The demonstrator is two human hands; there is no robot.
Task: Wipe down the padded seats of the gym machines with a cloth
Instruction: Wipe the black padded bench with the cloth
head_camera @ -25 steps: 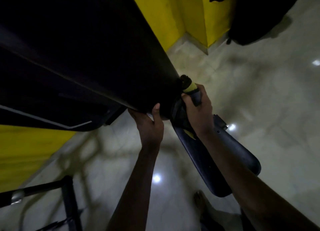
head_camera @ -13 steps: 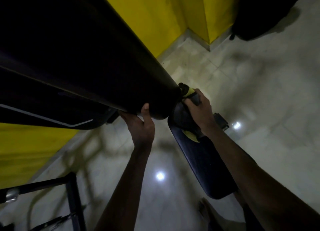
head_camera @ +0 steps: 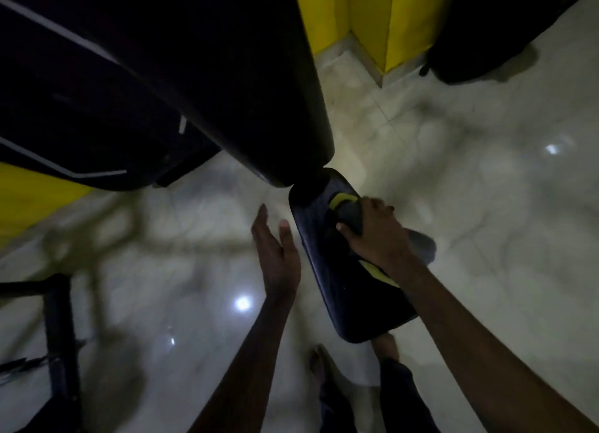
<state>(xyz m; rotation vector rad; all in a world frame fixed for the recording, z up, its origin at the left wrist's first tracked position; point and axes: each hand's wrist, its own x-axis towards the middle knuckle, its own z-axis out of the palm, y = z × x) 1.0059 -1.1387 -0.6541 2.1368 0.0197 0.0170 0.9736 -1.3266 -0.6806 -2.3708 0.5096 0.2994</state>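
Head view: the right hand [head_camera: 376,238] grips a bunched dark yellow-trimmed cloth [head_camera: 347,212] at the top edge of the black padded seat [head_camera: 327,277]. The left hand [head_camera: 275,254] hovers empty, fingers straight, beside its left edge. Wiping seems under way; next, probably a stroke toward the near edge.

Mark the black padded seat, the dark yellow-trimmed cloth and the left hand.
black padded seat [head_camera: 330,280]: head view, bare top surface.
dark yellow-trimmed cloth [head_camera: 348,212]: head view, bunched middle.
left hand [head_camera: 277,257]: head view, middle.

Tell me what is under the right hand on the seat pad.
Under the right hand lies a dark cloth with yellow trim, bunched on the black seat pad. The hand covers most of the cloth, and the pad surface beneath it cannot be seen.
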